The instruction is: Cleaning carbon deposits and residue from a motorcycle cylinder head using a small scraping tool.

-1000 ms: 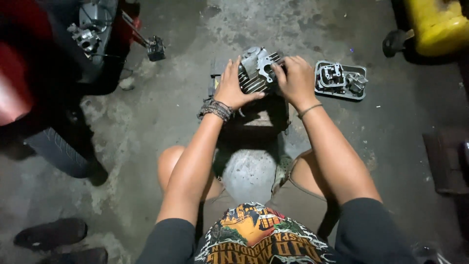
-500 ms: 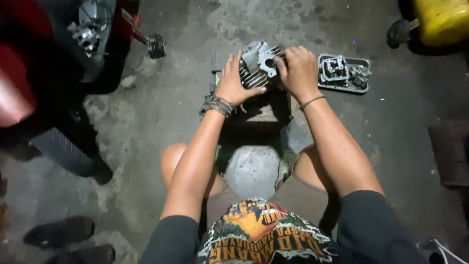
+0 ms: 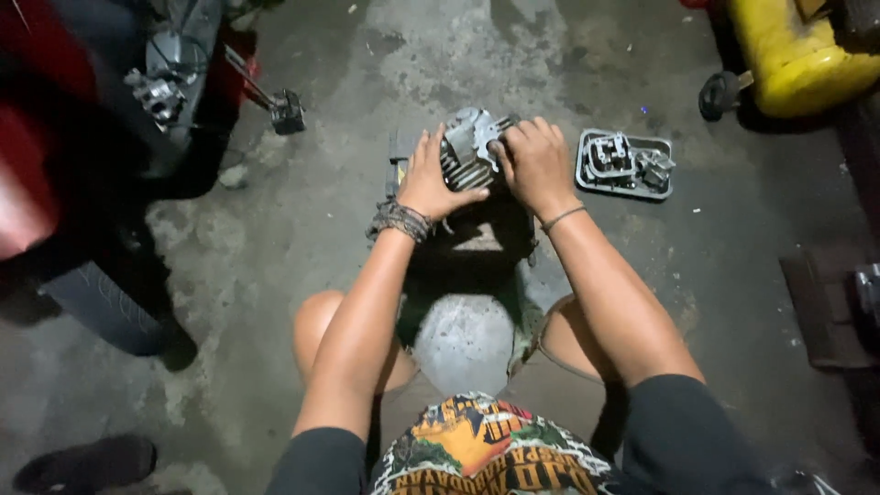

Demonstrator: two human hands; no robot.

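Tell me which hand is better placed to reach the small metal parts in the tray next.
Probably the right hand. It rests on the finned engine part on the side nearest the tray. The left hand grips the part's far side and would have to cross over it.

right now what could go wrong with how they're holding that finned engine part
The left hand and right hand press bare skin against the finned engine part, so its metal edges might nick fingers. It sits on a small dark stand and could tip toward the parts tray.
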